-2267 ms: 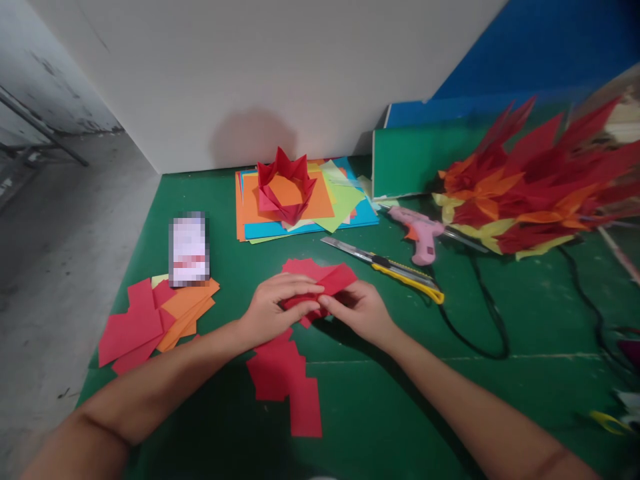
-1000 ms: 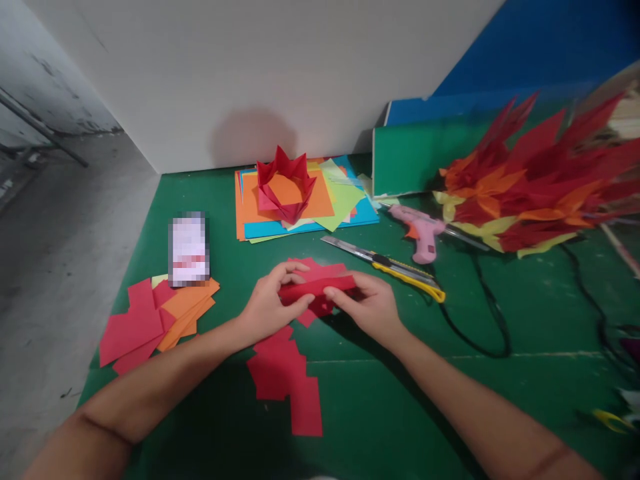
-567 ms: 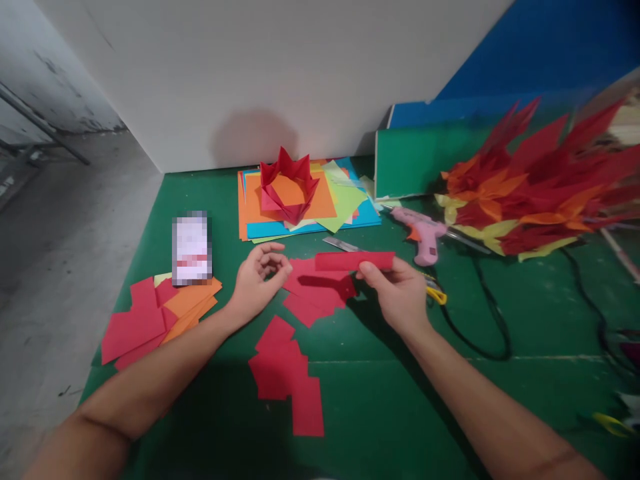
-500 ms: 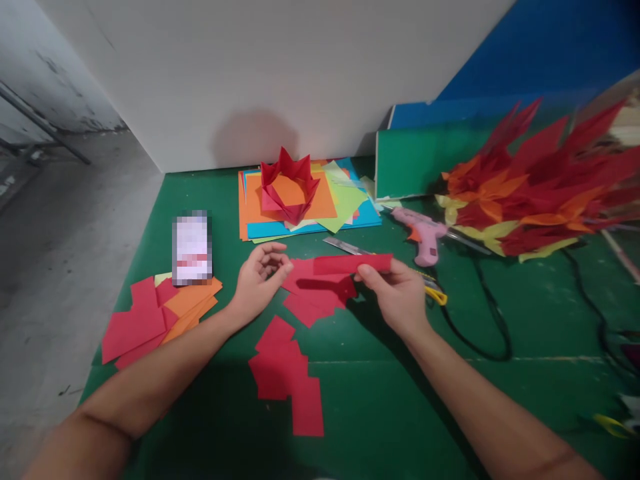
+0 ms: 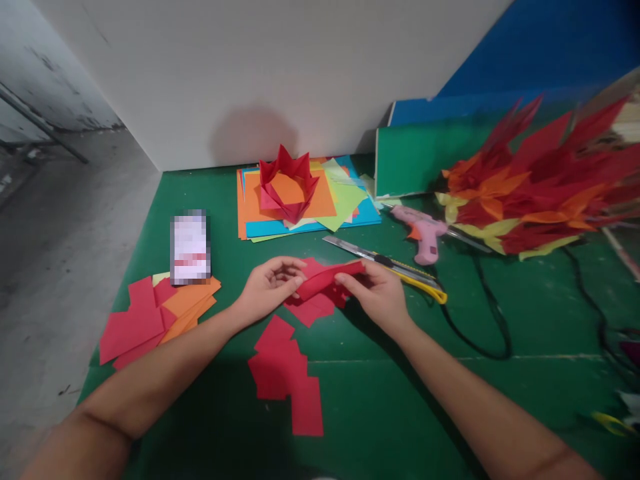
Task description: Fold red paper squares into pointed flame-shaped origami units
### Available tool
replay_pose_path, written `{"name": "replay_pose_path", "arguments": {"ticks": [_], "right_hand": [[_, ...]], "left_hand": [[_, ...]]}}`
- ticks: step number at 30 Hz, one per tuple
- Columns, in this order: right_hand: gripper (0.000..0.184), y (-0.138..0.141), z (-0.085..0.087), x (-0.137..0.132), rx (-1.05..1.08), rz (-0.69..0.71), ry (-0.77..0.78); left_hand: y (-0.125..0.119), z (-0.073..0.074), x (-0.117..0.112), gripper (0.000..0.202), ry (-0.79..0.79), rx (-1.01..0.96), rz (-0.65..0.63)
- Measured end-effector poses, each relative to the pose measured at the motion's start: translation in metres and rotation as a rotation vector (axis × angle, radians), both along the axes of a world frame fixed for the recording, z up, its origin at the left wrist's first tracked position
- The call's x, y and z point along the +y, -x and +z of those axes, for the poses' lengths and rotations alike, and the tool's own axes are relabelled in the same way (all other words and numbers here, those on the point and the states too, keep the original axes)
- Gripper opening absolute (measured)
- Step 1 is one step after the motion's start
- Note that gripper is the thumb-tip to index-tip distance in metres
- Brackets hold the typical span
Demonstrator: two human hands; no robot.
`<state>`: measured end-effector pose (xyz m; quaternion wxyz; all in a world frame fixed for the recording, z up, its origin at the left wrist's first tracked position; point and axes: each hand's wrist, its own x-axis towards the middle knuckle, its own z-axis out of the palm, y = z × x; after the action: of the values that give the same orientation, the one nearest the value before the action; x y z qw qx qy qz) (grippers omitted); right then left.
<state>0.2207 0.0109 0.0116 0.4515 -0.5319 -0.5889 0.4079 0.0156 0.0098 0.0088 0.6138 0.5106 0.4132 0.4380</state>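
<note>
- Over the middle of the green tabletop [image 5: 380, 413], both hands are meeting at one folded red paper strip [image 5: 327, 277].
- The left hand [image 5: 267, 287], hanging apart a moment ago, is now pinching the strip's left end; the right hand [image 5: 383, 297] is clamping the other end between thumb and fingers.
- That return is, I'm judging, steadying the fold better than one hand could.
- The strip is hovering above overlapping red paper rectangles [image 5: 310, 312].
- A snap-off utility knife [image 5: 384, 259], blade out, is lying just beyond the right hand, crowding that side; a pink glue gun [image 5: 425, 233] is resting behind it.
- Leftward, a blurred phone [image 5: 190, 247] is sitting near the table's edge.
- Nearer the body, green surface is spreading between the forearms, around more red pieces [image 5: 277, 370].
</note>
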Motion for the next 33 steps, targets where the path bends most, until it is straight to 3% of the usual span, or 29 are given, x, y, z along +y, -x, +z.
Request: {"name": "replay_pose_path", "arguments": {"ticks": [8, 13, 17, 19, 23, 28, 33], "right_hand": [[0.022, 0.001, -0.003, 0.001, 0.031, -0.021, 0.015], [0.024, 0.001, -0.002, 0.000, 0.032, -0.010, 0.019], [0.020, 0.001, -0.006, 0.001, -0.018, 0.026, -0.002], [0.023, -0.001, -0.009, 0.003, -0.086, 0.007, -0.093], [0.048, -0.003, -0.010, 0.002, -0.419, -0.058, -0.446], [0.028, -0.001, -0.002, -0.008, -0.769, 0.087, -0.710], [0.032, 0.001, -0.005, -0.015, -0.928, -0.030, -0.786]], "left_hand": [[-0.001, 0.000, -0.002, 0.023, -0.127, 0.132, 0.003], [-0.001, -0.002, -0.004, 0.013, -0.423, 0.288, 0.018], [0.001, -0.001, -0.003, 0.019, -0.655, 0.407, 0.003], [0.001, -0.001, -0.002, 0.020, -0.681, 0.436, 0.017], [0.000, -0.001, -0.002, 0.018, -0.711, 0.472, 0.033], [-0.001, -0.004, -0.002, 0.014, -0.731, 0.504, 0.045], [-0.001, -0.006, -0.002, 0.011, -0.714, 0.476, 0.029]]}}
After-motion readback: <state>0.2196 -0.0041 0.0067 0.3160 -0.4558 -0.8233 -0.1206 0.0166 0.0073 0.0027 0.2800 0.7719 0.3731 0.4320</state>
